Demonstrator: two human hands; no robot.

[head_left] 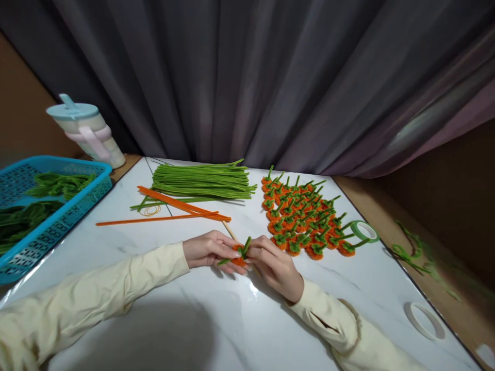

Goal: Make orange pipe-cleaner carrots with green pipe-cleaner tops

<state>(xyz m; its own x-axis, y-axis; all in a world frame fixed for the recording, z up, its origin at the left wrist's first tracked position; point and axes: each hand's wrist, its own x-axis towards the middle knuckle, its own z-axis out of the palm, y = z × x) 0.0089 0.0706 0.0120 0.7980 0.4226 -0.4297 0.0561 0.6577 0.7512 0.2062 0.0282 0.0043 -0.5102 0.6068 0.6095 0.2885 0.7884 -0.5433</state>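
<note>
My left hand (pixel 214 250) is closed around a small orange pipe-cleaner fruit (pixel 238 255) with a green top, holding it low over the white table. From the other side, my right hand (pixel 274 265) pinches at the green pipe cleaner (pixel 246 246) on that fruit. A thin wooden stick (pixel 231 231) lies on the table just beyond my hands, its near end hidden behind them. Many finished-looking orange fruits with green stems (pixel 305 216) stand grouped to the right. Orange pipe cleaners (pixel 170 200) and a thick bundle of green pipe cleaners (pixel 201 180) lie farther back.
A blue basket (pixel 87 178) with green pieces (pixel 60 184) stands at left, near a lidded tumbler (pixel 87 129). Green tape (pixel 365 232) and a white tape roll (pixel 424 320) lie at right. Green scraps (pixel 410 252) lie beyond the table's right edge. Dark curtains (pixel 232 77) hang behind.
</note>
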